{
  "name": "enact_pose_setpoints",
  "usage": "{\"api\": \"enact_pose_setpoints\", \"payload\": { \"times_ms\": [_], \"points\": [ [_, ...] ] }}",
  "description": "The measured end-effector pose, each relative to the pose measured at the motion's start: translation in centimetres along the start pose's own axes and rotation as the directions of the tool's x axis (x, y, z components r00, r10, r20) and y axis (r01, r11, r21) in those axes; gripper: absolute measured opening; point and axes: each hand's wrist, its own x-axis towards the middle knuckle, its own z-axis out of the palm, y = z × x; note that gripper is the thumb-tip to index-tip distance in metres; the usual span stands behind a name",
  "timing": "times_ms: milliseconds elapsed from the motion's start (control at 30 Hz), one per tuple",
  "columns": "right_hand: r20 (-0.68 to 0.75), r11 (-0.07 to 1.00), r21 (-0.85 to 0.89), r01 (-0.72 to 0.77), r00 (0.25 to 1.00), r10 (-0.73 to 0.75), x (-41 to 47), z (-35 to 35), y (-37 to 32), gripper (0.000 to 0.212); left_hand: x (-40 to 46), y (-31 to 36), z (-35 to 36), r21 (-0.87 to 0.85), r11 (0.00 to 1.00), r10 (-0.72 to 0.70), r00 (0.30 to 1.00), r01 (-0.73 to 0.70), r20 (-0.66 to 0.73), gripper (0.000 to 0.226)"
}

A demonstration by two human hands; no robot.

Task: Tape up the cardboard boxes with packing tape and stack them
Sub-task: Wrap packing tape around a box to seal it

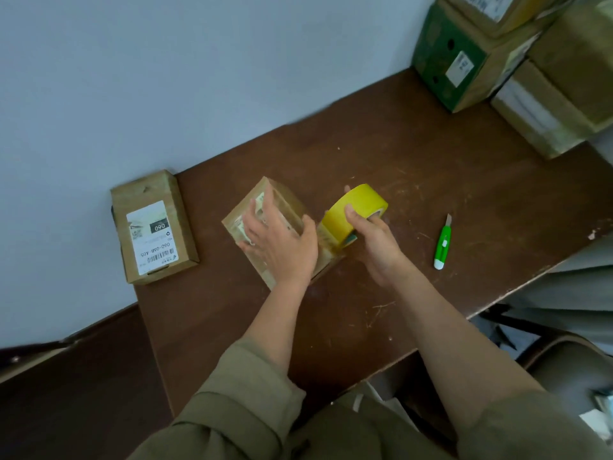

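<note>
A small cardboard box [285,200] with a label stands on the brown table [431,180] in the middle. My left hand [278,240] lies flat on its top with straight fingers, the thumb over the right edge. My right hand [374,240] grips a roll of yellow packing tape [356,210] right beside the box; a strip runs from the roll down the box's right side. A second flat box [154,227] with a white barcode label lies at the table's left end against the wall.
A green utility knife [442,244] with its blade out lies right of my hands. A stack of cardboard boxes [544,104], one green [447,58], fills the far right corner. The table's near edge runs diagonally; a chair [570,360] and clutter sit lower right.
</note>
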Motion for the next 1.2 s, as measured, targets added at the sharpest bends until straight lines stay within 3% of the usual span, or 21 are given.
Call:
{"api": "enact_pose_setpoints", "payload": {
  "times_ms": [100, 200, 300, 400, 500, 600, 667, 733, 967, 1200],
  "points": [
    [0.081, 0.990, -0.106, 0.096, 0.993, -0.088, -0.9, 0.8, -1.8, 0.052, 0.0, -0.4, -1.5, -0.274, 0.961, 0.025, 0.999, -0.035, -0.041, 0.083],
    [0.218, 0.946, -0.275, 0.172, 0.969, -0.113, -2.2, 2.2, -3.8, 0.056, 1.0, -0.3, -2.9, -0.438, 0.868, -0.227, 0.971, 0.235, 0.071, 0.083],
    [0.268, 0.918, -0.358, 0.167, 0.961, -0.070, -3.0, 3.3, -4.3, 0.057, 2.1, -0.9, -3.9, -0.339, 0.806, -0.440, 0.875, 0.485, 0.204, 0.091],
    [0.218, 0.916, -0.362, 0.174, 0.971, -0.099, -3.7, 3.5, -3.5, 0.073, 2.1, -1.9, -4.5, -0.361, 0.814, -0.361, 0.883, 0.455, 0.299, 0.103],
    [0.174, 0.925, -0.345, 0.160, 0.979, -0.104, -4.6, 3.1, -2.6, 0.083, 2.1, -2.7, -5.0, -0.396, 0.819, -0.303, 0.898, 0.416, 0.319, 0.099],
    [-0.028, 0.976, -0.190, 0.106, 0.993, -0.113, -4.3, 1.7, -3.2, 0.076, 2.5, -4.2, -5.4, -0.392, 0.767, -0.338, 0.840, 0.508, 0.425, 0.092],
    [-0.099, 0.980, -0.168, 0.104, 0.988, -0.122, -3.8, 0.8, -4.2, 0.076, 2.7, -5.5, -5.8, -0.391, 0.720, -0.364, 0.792, 0.573, 0.490, 0.075],
    [-0.091, 0.974, -0.202, 0.100, 0.988, -0.121, -3.4, 0.6, -5.0, 0.083, 2.8, -6.2, -6.1, -0.383, 0.704, -0.379, 0.773, 0.598, 0.509, 0.062],
    [-0.121, 0.978, -0.190, 0.080, 0.987, -0.105, -2.4, 0.8, -4.6, 0.081, 3.4, -6.8, -5.4, -0.367, 0.715, -0.374, 0.770, 0.594, 0.517, 0.059],
    [-0.087, 0.953, -0.267, 0.146, 0.981, -0.175, -1.8, 0.7, -4.3, 0.115, 3.5, -7.1, -5.2, -0.373, 0.716, -0.363, 0.771, 0.590, 0.523, 0.060]
  ]
}}
